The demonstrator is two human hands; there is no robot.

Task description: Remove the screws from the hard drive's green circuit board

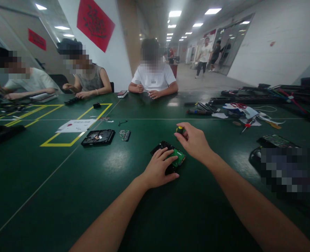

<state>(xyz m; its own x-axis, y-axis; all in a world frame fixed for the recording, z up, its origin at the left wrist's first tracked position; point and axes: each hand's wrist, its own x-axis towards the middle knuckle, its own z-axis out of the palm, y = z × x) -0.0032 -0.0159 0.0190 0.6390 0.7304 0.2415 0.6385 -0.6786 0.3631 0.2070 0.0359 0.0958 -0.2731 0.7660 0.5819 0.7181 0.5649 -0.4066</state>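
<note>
Biggest thing is the green table [65, 196], with the hard drive [180, 156] lying on it, circuit board up. Past the drive, at the far edge, there's a person in a white tee [153, 78]. A sheet of paper [76, 125] sits well left of the drive and a bit farther off, with a black case [98, 137] on the drive's left too, but closer. The left hand [158, 168] is on top of the drive, fingers spread, thumb by its near edge. The right hand [193, 140] is just beyond the drive, thumb and fingertips pinching a stubby handle. Between drive and case is a small circuit board [124, 135]. Smallest is that yellow-and-black handle [180, 130], probably a screwdriver; can't make out a tip. My worry: uneven pressure from the spread fingers could make the drive skid, and a slipping tip could scratch the exposed board.
</note>
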